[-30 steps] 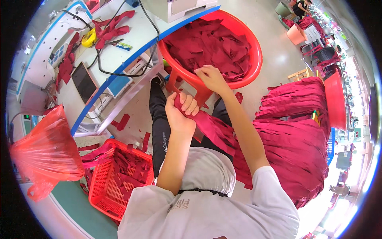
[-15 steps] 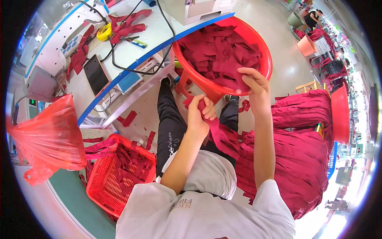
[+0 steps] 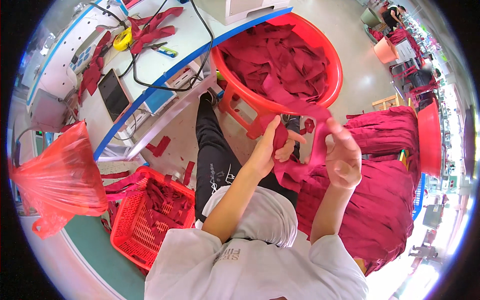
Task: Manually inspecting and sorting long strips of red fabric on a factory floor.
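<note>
My left hand [image 3: 272, 147] is closed around a dark red fabric strip [image 3: 295, 102] that runs up over the rim into the round red tub [image 3: 336, 75], which is heaped with more dark red strips. My right hand [image 3: 342, 157] is beside it, fingers spread, with the same strip draped over its thumb side and hanging down toward my lap. Both hands are just below the tub's near rim, above my black-trousered legs.
A red plastic basket [image 3: 131, 225] with strips sits on the floor at my left, next to a red plastic bag [image 3: 60, 175]. A white worktable [image 3: 165, 50] holds cables, a tablet and yellow tape. Piled dark red cloth [image 3: 380, 200] lies at my right.
My right hand left the tub's rim and came down toward me, pulling a strip out of the tub. My left hand kept its grip and shifted slightly right.
</note>
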The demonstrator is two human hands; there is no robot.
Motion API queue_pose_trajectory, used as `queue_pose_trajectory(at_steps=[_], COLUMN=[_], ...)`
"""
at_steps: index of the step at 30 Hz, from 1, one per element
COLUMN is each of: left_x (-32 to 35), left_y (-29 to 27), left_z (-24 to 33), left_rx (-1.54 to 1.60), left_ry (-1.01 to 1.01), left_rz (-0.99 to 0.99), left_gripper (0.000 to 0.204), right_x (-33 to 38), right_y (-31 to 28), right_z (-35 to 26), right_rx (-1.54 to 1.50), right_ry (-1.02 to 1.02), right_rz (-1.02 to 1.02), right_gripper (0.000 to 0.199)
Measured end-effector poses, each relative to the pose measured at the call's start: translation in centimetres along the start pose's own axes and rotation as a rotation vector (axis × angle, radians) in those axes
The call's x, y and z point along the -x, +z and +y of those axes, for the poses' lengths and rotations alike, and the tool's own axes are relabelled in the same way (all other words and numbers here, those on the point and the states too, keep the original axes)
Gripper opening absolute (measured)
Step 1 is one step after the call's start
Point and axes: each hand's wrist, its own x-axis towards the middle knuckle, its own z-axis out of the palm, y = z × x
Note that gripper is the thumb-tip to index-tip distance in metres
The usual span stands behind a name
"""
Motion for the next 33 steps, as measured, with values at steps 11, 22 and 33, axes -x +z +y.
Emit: queue_pose_trajectory(at_steps=[11, 22, 33], left_x=[2.7, 1.9, 1.7], left_y=[0.3, -0.1, -1.8], left_z=[1.5, 1.1, 1.8], left_rx=[-0.485, -0.311, -0.123], left_ry=[-0.015, -0.208, -0.08], left_rz=[-0.225, -0.143, 0.046], left_gripper=[0.033, 0.035, 0.042], right_x=[-2.2, 0.0, 1.1], right_y=[-3.1, -2.2, -1.2], right_z=[2.0, 5.6, 2.6], right_rx=[1.238, 1.399, 1.013], right_ry=[0.252, 0.201, 0.655], right_rz=[0.466, -0.027, 0.0], right_gripper=[0.045, 0.065, 0.015])
